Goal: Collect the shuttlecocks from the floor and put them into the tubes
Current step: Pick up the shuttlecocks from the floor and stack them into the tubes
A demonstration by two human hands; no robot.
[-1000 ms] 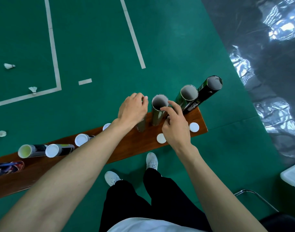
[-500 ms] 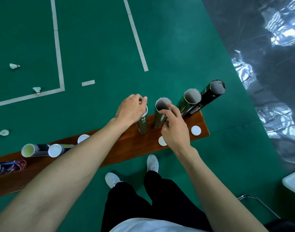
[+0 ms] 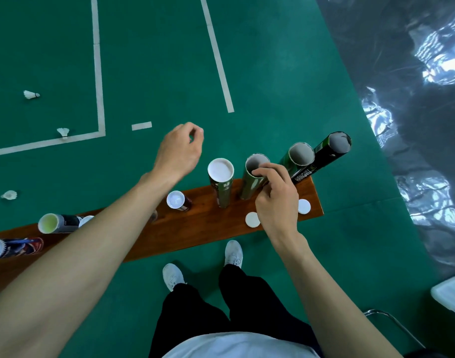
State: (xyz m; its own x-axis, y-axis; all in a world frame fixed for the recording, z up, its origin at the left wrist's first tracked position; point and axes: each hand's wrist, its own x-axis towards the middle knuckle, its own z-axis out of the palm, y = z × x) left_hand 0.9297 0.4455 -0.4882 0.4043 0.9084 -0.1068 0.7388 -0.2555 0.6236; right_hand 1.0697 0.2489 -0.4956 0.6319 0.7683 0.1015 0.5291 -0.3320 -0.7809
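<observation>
Several shuttlecock tubes stand on a wooden bench (image 3: 195,228). A capped dark green tube (image 3: 220,182) stands upright in the middle. My left hand (image 3: 180,151) hovers above and left of it, fingers loosely curled, holding nothing. To its right, an open green tube (image 3: 255,174) is gripped at the rim by my right hand (image 3: 275,200). Two more open tubes (image 3: 300,157) (image 3: 335,148) lean at the bench's right end. Three white shuttlecocks (image 3: 31,94) (image 3: 63,132) (image 3: 9,195) lie on the green floor to the left.
Two loose white caps (image 3: 252,219) (image 3: 304,206) lie on the bench near my right hand. More capped tubes (image 3: 178,200) (image 3: 57,223) (image 3: 14,248) sit toward the bench's left. Black plastic sheeting (image 3: 415,125) covers the floor at right. A white bin (image 3: 451,293) and a chair frame stand at lower right.
My left hand has lifted off the capped green tube and moved up and left, leaving its white cap in view. My right hand stays at the open tube's rim.
</observation>
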